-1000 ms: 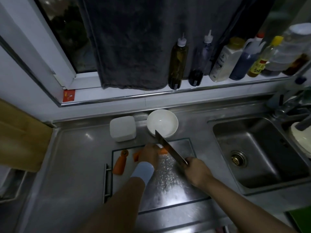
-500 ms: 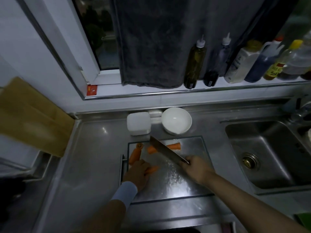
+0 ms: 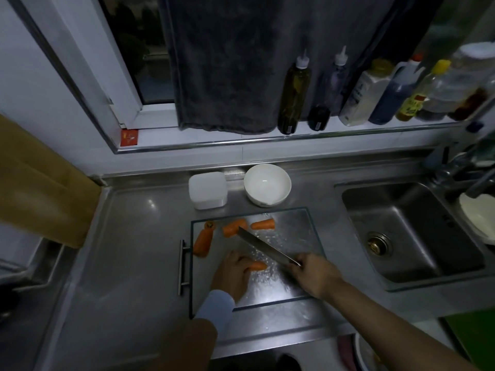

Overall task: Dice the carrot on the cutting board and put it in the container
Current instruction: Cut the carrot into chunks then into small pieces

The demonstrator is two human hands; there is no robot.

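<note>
A clear glass cutting board lies on the steel counter. Three carrot pieces rest at its far end: a long one on the left, one partly under the knife tip, one to the right. My left hand presses a fourth carrot piece onto the board's near middle. My right hand grips the handle of a knife, whose blade slants up-left above the board. A white bowl and a white square container stand just behind the board.
A steel sink lies to the right, with a tap and a pale dish at its far corner. Several bottles line the window ledge beside a hanging grey towel. A wooden board leans at the left.
My left hand drew back from the far carrot pieces to the board's near middle, bringing one piece with it. The knife stays raised, angled over the board.
</note>
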